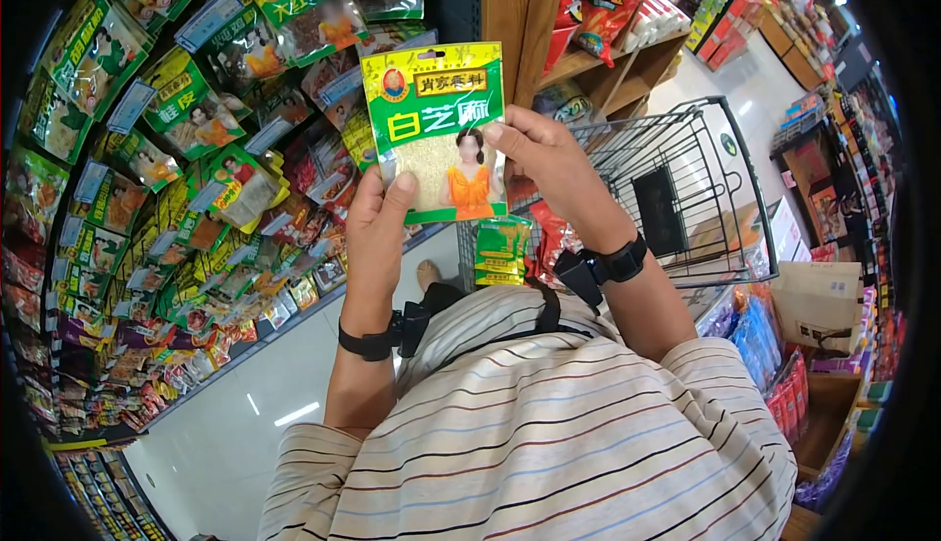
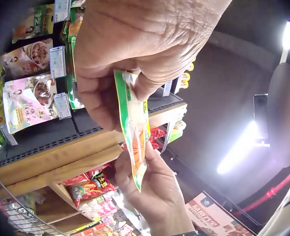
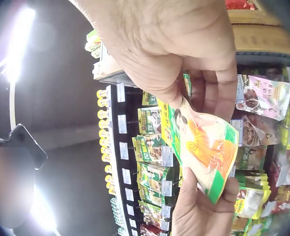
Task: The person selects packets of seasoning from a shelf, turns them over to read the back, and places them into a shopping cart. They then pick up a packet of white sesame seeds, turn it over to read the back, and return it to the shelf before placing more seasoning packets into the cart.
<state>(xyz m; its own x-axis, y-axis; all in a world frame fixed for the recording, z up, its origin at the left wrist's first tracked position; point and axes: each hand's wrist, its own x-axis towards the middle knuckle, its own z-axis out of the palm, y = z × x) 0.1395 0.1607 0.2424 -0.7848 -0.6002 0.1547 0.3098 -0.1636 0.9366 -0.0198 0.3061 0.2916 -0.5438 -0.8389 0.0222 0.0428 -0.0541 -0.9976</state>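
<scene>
A green and yellow packet (image 1: 436, 134) of pale seeds, printed with a figure in orange, is held up in front of the shelf in the head view. The left hand (image 1: 377, 232) pinches its lower left edge, thumb on the front. At its right edge the right hand (image 1: 549, 164) pinches it, thumb on the front and fingers behind. In the left wrist view the packet (image 2: 133, 123) is seen nearly edge-on between the left hand (image 2: 140, 49) and the right hand (image 2: 157, 191). The right wrist view shows the packet (image 3: 201, 142) slightly bent between both hands.
Hanging seasoning packets (image 1: 191, 110) with price tags fill the shelf on the left. A wire shopping cart (image 1: 730, 198) stands at the right, with a green packet (image 1: 502, 247) and red packets at its near end. Behind it is a wooden shelf (image 1: 524, 51) with red snack bags (image 1: 608, 12).
</scene>
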